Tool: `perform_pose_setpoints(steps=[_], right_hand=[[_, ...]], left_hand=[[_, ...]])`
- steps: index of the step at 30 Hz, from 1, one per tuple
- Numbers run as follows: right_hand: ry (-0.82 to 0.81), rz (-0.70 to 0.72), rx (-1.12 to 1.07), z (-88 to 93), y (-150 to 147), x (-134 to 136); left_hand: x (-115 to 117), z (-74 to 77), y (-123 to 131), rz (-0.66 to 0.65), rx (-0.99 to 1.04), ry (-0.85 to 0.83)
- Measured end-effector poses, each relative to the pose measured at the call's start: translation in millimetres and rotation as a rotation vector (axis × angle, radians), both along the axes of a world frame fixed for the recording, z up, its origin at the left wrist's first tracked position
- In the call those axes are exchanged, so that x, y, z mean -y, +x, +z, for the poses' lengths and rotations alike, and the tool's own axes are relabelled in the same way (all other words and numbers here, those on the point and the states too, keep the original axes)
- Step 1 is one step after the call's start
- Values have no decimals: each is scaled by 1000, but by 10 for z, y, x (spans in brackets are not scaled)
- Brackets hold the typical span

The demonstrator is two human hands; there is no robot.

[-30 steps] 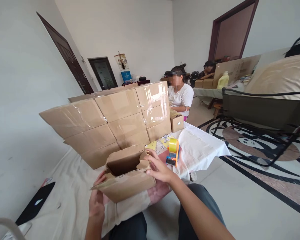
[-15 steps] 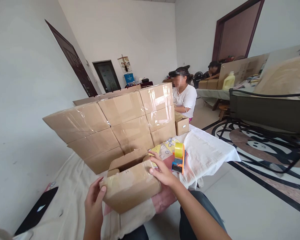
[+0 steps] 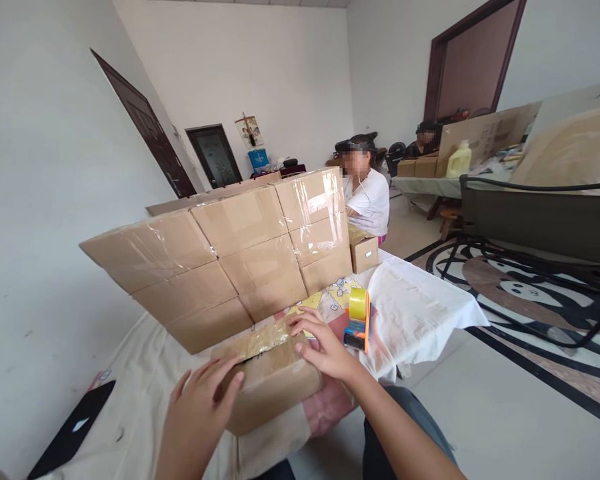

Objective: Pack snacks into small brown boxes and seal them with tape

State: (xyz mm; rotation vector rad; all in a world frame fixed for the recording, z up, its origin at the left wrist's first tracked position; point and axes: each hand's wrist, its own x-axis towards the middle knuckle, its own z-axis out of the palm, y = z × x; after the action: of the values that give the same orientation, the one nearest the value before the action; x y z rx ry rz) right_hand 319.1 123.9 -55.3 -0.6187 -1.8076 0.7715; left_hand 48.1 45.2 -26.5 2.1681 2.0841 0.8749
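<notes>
Fingers of left hand and right hand splayed open, pressed flat atop box at lower centre, pinned flaps shut.

No lettering is legible on the small box, the stacked boxes or the tape dispenser.

We're in a home's living room turned packing station: white walls, a dark wooden door, a calendar on the far wall, a panda motif on the tiled floor. Taped cardboard boxes stack high on the cloth-covered tabletop, with a tape dispenser beside them. Across the room, a seated person has more boxes.
</notes>
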Motion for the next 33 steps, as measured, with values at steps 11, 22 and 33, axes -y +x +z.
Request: perform_pose_setpoints(steps=[11, 22, 33], right_hand=[[-508, -863, -542, -302, 832, -278], [-505, -525, -377, -473, 928, -310], [-251, -432, -488, -370, 652, 39]], left_hand=[[140, -357, 731, 86, -337, 43], [250, -135, 858, 83, -297, 82], [347, -48, 1002, 89, -202, 141]])
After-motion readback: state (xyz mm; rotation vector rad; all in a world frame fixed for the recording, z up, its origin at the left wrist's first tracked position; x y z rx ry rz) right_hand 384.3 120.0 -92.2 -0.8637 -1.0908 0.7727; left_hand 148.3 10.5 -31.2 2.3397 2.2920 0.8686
